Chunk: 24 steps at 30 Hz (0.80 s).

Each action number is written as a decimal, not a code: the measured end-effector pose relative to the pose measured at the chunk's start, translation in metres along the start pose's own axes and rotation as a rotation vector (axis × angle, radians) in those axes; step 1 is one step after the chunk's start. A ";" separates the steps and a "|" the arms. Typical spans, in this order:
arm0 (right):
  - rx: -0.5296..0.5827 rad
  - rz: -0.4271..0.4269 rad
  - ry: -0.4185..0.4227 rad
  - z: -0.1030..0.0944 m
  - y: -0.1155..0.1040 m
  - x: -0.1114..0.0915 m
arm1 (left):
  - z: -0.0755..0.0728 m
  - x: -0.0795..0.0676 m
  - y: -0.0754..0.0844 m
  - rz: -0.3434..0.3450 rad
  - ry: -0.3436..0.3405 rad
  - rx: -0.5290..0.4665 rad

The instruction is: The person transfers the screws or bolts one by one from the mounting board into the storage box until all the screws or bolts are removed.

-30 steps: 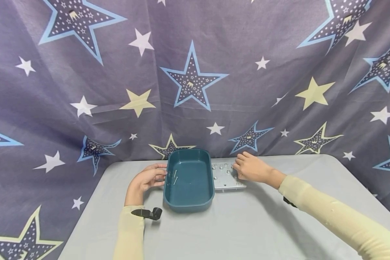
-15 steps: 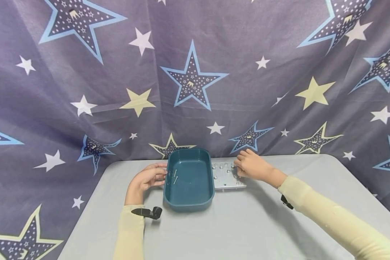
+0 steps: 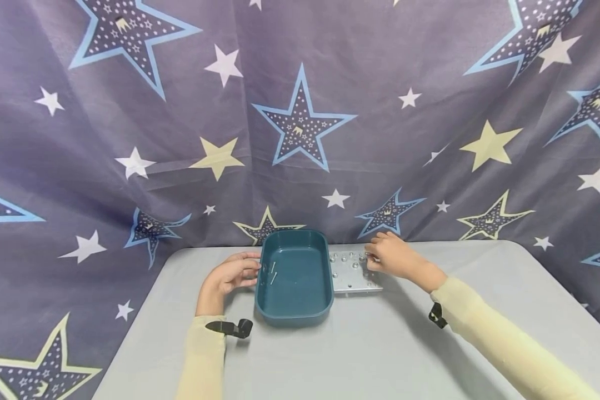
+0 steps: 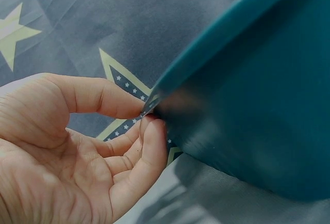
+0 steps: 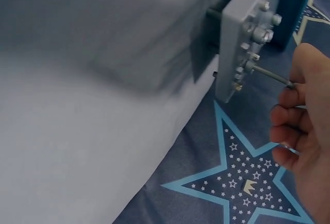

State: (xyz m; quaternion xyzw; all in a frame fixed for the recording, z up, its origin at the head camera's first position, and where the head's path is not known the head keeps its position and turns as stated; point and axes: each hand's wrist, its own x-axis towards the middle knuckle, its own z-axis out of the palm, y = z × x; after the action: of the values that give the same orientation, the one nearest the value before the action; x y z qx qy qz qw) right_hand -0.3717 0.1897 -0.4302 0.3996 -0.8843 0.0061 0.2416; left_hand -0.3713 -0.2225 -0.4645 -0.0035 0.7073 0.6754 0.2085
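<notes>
While the right hand pinches a long, thin, silver metal screw by its outer end, the screw's other end points at the bolt-studded face of a flat, rectangular, silver-grey metal plate. That alignment is the one that counts: long axis sticks out from the plate face, roughly square to it in the right wrist view. Can't tell if the inner end sits in a hole or just meets the hardware there.

Plate is directly under the right hand's fingertips, so right is the near hand. It lies just right of a deep, dark teal, rounded rectangular plastic tray on the pale grey cloth-covered table; tray's long axis runs away from the person. Left hand is across the tray from the plate, thumb and fingers pinching the tray's left side. Two thin, silver metal screws lie inside the tray near that wall.

Vs a second ago: whole head view is shifted slightly right. Right hand sits a touch farther up over the plate. Tray, its two screws and left hand keep their relative places.
</notes>
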 end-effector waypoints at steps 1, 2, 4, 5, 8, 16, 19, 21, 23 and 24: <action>0.009 0.016 -0.006 -0.001 -0.001 -0.001 | 0.000 0.001 0.000 0.001 -0.004 0.000; 0.023 0.035 -0.011 -0.002 -0.001 -0.001 | 0.001 0.001 0.000 0.002 -0.007 -0.001; 0.061 0.072 -0.023 -0.005 -0.002 -0.001 | 0.002 0.002 0.000 0.003 -0.010 -0.001; 0.084 0.090 -0.030 -0.006 -0.003 -0.001 | 0.002 0.003 0.000 0.003 -0.010 0.000; 0.145 0.143 -0.039 -0.010 -0.006 0.001 | 0.002 0.003 0.001 0.000 -0.007 -0.004; 0.281 0.191 -0.006 -0.019 -0.013 0.009 | 0.001 0.003 0.000 0.003 -0.017 -0.007; 0.331 0.207 -0.001 -0.022 -0.016 0.014 | 0.000 0.003 -0.001 0.002 -0.008 -0.011; 0.365 0.220 -0.006 -0.024 -0.019 0.017 | 0.000 0.003 -0.001 0.005 -0.004 -0.008; 0.386 0.232 -0.009 -0.027 -0.022 0.022 | 0.000 0.002 -0.001 0.002 0.004 -0.008; 0.393 0.235 -0.010 -0.028 -0.023 0.024 | 0.001 0.002 -0.001 0.001 0.006 -0.009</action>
State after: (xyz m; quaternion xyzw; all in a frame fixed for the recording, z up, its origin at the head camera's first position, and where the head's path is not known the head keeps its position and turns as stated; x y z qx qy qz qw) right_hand -0.3572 0.1625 -0.3993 0.3333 -0.9077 0.2043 0.1526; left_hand -0.3727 -0.2214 -0.4656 -0.0061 0.7049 0.6788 0.2057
